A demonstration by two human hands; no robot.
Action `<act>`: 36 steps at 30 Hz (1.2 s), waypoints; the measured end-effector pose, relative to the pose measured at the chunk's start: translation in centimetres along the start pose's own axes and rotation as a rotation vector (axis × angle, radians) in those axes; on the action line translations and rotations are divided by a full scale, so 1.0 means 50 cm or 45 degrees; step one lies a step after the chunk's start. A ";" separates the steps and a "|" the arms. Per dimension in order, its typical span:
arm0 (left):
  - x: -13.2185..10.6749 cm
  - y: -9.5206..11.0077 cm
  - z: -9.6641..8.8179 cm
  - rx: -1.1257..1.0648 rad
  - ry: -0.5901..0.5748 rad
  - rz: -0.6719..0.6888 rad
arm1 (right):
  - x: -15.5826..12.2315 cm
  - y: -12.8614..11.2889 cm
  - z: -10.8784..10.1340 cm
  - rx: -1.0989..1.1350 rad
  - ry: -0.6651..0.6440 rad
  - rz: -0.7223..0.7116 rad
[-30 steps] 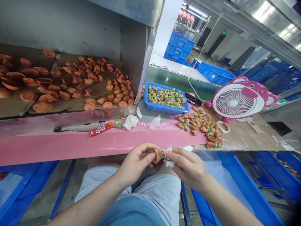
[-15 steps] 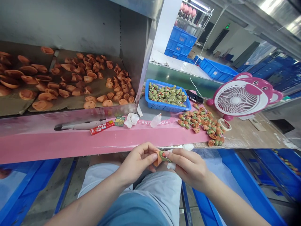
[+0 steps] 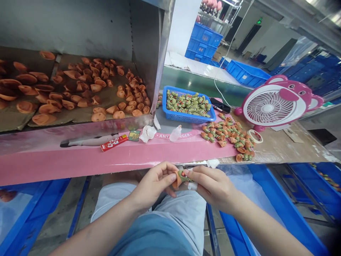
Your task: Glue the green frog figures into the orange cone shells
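My left hand pinches a small orange cone-shaped shell over my lap. My right hand presses a little green figure into that shell, with a scrap of white tissue tucked under its fingers. Both hands are closed and meet just below the front edge of the pink table. A heap of finished orange and green pieces lies on the table to the right. A blue basket behind it holds several green figures.
Several empty orange shells lie on cardboard in the metal shelf at left. A pink bear-shaped fan, a tape roll, crumpled tissue, a small bottle and a red packet stand on the table. Blue crates sit below.
The hands stay together on the shell and figure, working it slightly. The camera has tipped a little, shifting the scene up and to the left.
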State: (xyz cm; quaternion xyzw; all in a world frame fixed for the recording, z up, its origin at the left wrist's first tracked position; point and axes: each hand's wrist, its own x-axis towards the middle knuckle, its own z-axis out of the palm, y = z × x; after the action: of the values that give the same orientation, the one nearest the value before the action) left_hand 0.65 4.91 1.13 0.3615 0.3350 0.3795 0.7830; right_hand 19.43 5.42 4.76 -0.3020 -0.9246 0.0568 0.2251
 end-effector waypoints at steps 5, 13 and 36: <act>-0.003 -0.002 0.005 -0.005 -0.001 0.011 | -0.003 -0.004 0.000 0.005 0.018 -0.004; 0.000 -0.005 0.013 -0.064 -0.028 0.013 | -0.001 -0.008 -0.002 -0.055 0.102 0.008; 0.022 -0.003 0.002 0.026 -0.012 -0.069 | 0.002 0.012 0.002 -0.106 -0.060 0.045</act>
State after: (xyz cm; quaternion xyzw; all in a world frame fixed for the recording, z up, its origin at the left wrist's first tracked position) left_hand 1.34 5.73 0.78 0.3619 0.3449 0.3532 0.7908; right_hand 19.66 5.96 4.57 -0.3258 -0.9258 0.0294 0.1893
